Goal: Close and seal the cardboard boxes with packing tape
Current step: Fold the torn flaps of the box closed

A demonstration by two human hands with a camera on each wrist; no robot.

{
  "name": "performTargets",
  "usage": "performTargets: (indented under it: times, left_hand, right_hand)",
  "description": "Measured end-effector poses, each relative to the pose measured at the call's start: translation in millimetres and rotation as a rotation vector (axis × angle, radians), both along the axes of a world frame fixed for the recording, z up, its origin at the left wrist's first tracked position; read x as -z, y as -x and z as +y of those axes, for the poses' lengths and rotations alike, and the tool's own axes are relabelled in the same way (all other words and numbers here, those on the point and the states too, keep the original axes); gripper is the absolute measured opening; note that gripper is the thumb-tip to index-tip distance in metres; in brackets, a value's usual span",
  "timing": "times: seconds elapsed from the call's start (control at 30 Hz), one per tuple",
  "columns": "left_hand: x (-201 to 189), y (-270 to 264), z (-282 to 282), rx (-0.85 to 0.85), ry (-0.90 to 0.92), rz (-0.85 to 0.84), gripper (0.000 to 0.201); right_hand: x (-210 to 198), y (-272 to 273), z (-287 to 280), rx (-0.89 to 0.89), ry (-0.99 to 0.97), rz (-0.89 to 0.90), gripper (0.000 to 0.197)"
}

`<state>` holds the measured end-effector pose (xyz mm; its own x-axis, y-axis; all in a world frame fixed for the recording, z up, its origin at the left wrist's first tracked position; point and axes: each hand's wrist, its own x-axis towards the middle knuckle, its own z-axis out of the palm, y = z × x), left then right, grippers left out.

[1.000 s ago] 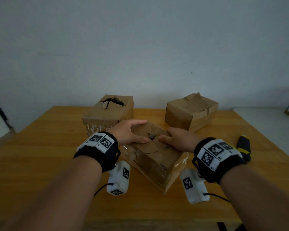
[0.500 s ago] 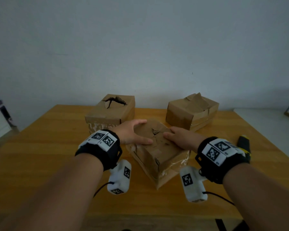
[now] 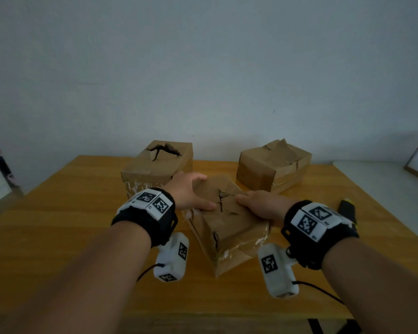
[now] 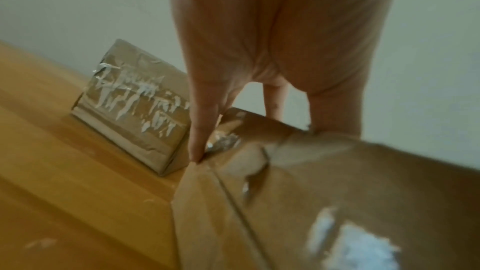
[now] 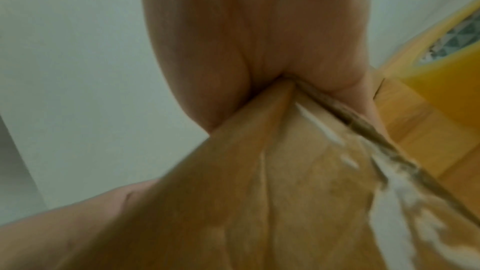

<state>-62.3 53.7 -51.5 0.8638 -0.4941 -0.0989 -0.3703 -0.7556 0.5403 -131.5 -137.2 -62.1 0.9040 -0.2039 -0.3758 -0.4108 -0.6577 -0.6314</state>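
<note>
Three cardboard boxes sit on the table point(image 3: 58, 225) in my head view: two at the back, well apart, and the near box point(image 3: 227, 220) between my hands, turned corner-on toward me. My left hand point(image 3: 188, 191) curls over its far left edge with the thumb laid flat on the top, and my right hand point(image 3: 261, 206) lies over the right edge with fingers pressing the torn flaps down; neither holds tape. A dark tool with a yellow tip point(image 3: 346, 208) lies on the table to my right. I judge the box light and its worn, creased cardboard soft, so it should be held by the corners and edges, not the cracked middle of the lid. From the left wrist view, my fingers point(image 4: 200, 130) reach down to the box's upper corner, and the back left box point(image 4: 135, 110) shows peeling old tape along its side, which the head view barely catches. From the right wrist view, my right hand's palm point(image 5: 259, 48) straddles a top corner of the box, and a yellowish tape roll point(image 5: 446, 81) stands on the table beyond, a thing neither other view shows.
</note>
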Motion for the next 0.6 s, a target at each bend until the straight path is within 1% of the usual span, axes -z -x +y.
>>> performTargets:
  times: [0.1,0.17,0.2,0.3,0.37,0.4,0.43,0.5,0.6]
  left_hand:
    - [-2,3,-2,0.043,0.018,-0.037,0.067]
    - [-2,3,-1,0.069,0.045,-0.032,0.063]
    - [-1,2,-1,0.074,0.052,-0.024,0.062]
    - [2,0,-4,0.093,0.040,-0.008,0.062]
    - [2,-1,-7,0.115,0.028,-0.010,0.061]
    - [1,0,-7,0.124,0.027,-0.010,0.060]
    - [0,1,-7,0.131,0.022,-0.008,0.060]
    - [-1,2,-5,0.132,0.007,0.013,0.059]
    - [-3,3,-3,0.084,0.014,0.097,0.064]
  right_hand:
    - [1,0,-9,0.044,-0.064,0.057,0.062]
    - [6,-1,-11,0.042,-0.094,0.074,0.069]
    - [4,0,-6,0.014,-0.066,0.063,0.067]
    - [-4,4,9,-0.067,0.145,0.040,0.051]
    - [-7,5,11,-0.078,0.225,0.041,0.050]
    - [-7,4,9,-0.081,0.230,0.035,0.050]
    - [-7,5,7,-0.077,0.218,0.043,0.051]
    - [-7,5,2,-0.047,0.132,0.089,0.052]
    - [-11,6,0,-0.039,0.040,0.139,0.055]
